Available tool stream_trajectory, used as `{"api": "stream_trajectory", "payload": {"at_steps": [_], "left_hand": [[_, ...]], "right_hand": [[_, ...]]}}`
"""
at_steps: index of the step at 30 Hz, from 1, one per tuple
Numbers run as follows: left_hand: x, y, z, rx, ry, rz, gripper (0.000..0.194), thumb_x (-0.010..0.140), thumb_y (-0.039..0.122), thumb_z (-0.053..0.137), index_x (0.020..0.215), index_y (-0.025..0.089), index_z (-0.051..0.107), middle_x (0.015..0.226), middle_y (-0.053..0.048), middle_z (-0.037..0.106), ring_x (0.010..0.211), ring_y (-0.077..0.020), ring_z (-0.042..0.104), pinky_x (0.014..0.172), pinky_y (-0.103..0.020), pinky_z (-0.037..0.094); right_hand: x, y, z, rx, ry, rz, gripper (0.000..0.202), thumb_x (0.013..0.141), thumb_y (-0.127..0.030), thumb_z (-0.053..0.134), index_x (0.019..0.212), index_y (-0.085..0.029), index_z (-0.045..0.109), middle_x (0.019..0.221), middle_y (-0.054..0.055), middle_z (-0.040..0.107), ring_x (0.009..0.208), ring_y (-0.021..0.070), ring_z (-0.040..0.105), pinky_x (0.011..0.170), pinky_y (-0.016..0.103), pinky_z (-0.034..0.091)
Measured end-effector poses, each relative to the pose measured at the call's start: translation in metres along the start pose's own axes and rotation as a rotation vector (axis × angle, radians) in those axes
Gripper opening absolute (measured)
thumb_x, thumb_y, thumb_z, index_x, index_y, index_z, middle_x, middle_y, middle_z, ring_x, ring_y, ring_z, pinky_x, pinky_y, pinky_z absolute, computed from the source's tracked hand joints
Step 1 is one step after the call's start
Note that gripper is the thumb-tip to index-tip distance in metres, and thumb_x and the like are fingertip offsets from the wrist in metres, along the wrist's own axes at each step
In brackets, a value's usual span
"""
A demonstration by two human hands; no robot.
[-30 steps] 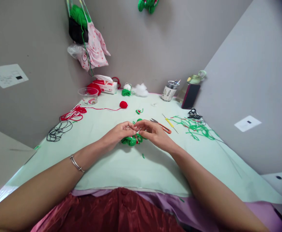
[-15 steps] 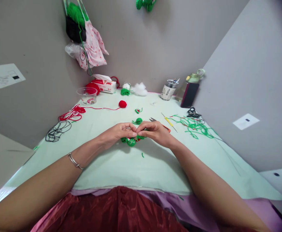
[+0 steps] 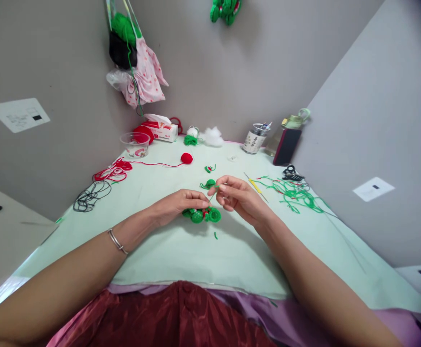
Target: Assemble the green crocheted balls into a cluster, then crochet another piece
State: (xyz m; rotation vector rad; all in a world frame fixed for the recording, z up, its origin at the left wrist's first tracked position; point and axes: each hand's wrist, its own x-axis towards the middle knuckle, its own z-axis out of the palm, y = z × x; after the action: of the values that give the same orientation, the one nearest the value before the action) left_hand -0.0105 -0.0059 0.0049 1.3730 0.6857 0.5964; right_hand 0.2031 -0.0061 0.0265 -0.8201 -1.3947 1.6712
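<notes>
My left hand (image 3: 187, 203) is closed on a green and red crocheted piece (image 3: 197, 216), which hangs just over the table with rounded green parts showing below my fingers. My right hand (image 3: 236, 195) is up and to the right, thumb and forefinger pinching a green yarn strand (image 3: 213, 196) that runs taut down to the piece. Whether a needle is in that pinch cannot be made out. Just beyond my fingers lies a small green crocheted ball (image 3: 210, 183). Farther back is a small green, white and red crocheted bit (image 3: 209, 168).
A yellow-handled crochet hook (image 3: 256, 186) and tangled green yarn scraps (image 3: 293, 193) lie right. Red yarn (image 3: 112, 169) and black cord (image 3: 92, 196) lie left. Behind stand a plastic tub (image 3: 135, 145), tissue pack (image 3: 162, 131), red ball (image 3: 186, 158), pen holder (image 3: 254, 140) and phone (image 3: 287, 147).
My right hand has moved away from the left, up and to the right, drawing the green strand out between them. More of the crocheted piece shows now. The whole view has shifted slightly.
</notes>
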Motion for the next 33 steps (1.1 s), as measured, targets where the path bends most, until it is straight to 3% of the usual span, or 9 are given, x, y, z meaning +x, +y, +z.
{"api": "stream_trajectory", "payload": {"at_steps": [2,5,10,13,16,21,27,33], "left_hand": [[0.0002,-0.0006,0.0014,0.006,-0.026,-0.009,0.022,0.081,0.039,0.069,0.08,0.017,0.07,0.078,-0.003,0.064,0.07,-0.0143,0.051,0.067,-0.028,0.036],[0.0003,-0.0011,0.0025,0.028,-0.046,-0.025,0.021,0.08,0.039,0.07,0.078,0.018,0.069,0.076,-0.002,0.062,0.068,-0.0142,0.049,0.066,-0.028,0.034],[-0.0029,0.0021,0.002,-0.016,-0.025,0.031,0.034,0.085,0.05,0.062,0.076,0.018,0.064,0.074,-0.002,0.058,0.067,-0.0152,0.046,0.065,-0.029,0.033],[-0.0054,0.0053,0.0021,-0.074,-0.05,0.042,0.038,0.078,0.056,0.07,0.084,0.018,0.064,0.08,-0.004,0.061,0.07,-0.0166,0.048,0.065,-0.028,0.034],[-0.0045,0.0054,0.0038,-0.054,0.035,0.04,0.031,0.076,0.045,0.076,0.088,0.019,0.065,0.085,-0.003,0.064,0.072,-0.0157,0.05,0.067,-0.027,0.034],[0.0008,0.0001,0.006,-0.081,0.219,0.109,0.027,0.088,0.043,0.063,0.094,0.017,0.069,0.09,-0.004,0.067,0.081,-0.0149,0.054,0.075,-0.026,0.037],[0.0026,-0.0011,0.0031,-0.181,0.289,0.109,0.024,0.084,0.04,0.069,0.095,0.018,0.069,0.091,-0.003,0.069,0.08,-0.0135,0.058,0.075,-0.025,0.041],[0.0024,0.0002,0.0001,-0.272,0.287,0.08,0.027,0.083,0.036,0.073,0.1,0.016,0.07,0.093,-0.005,0.069,0.081,-0.0136,0.061,0.073,-0.024,0.045]], "right_hand": [[-0.0007,0.0009,0.0051,0.074,-0.046,0.046,0.021,0.081,-0.036,0.073,0.089,-0.019,0.062,0.074,0.001,0.069,0.053,0.0084,0.052,0.044,0.019,0.033],[0.0,0.0018,0.0089,0.13,-0.005,0.03,0.02,0.08,-0.032,0.073,0.087,-0.018,0.061,0.062,-0.003,0.061,0.049,0.0074,0.049,0.046,0.019,0.036],[0.0019,-0.0019,0.0055,0.162,0.095,0.007,0.018,0.078,-0.03,0.074,0.084,-0.018,0.061,0.062,-0.004,0.057,0.051,0.0074,0.045,0.048,0.02,0.036],[0.0025,-0.0036,0.0038,0.192,0.149,-0.009,0.019,0.075,-0.029,0.075,0.08,-0.018,0.06,0.06,-0.004,0.056,0.052,0.007,0.043,0.048,0.02,0.035],[0.0031,-0.0027,0.0037,0.209,0.177,-0.001,0.022,0.073,-0.03,0.078,0.077,-0.017,0.06,0.06,-0.005,0.055,0.051,0.006,0.042,0.047,0.019,0.035],[0.0039,0.0004,0.0033,0.209,0.191,-0.031,0.023,0.073,-0.032,0.08,0.078,-0.017,0.063,0.062,-0.004,0.057,0.05,0.0052,0.043,0.047,0.018,0.035],[0.0029,0.0019,0.0041,0.076,0.236,-0.085,0.024,0.071,-0.035,0.081,0.077,-0.017,0.066,0.066,-0.003,0.061,0.052,0.006,0.045,0.052,0.021,0.037],[0.0019,0.0044,0.0061,-0.113,0.278,-0.159,0.02,0.074,-0.035,0.078,0.077,-0.018,0.068,0.063,-0.003,0.06,0.054,0.0086,0.046,0.055,0.025,0.037]]}}
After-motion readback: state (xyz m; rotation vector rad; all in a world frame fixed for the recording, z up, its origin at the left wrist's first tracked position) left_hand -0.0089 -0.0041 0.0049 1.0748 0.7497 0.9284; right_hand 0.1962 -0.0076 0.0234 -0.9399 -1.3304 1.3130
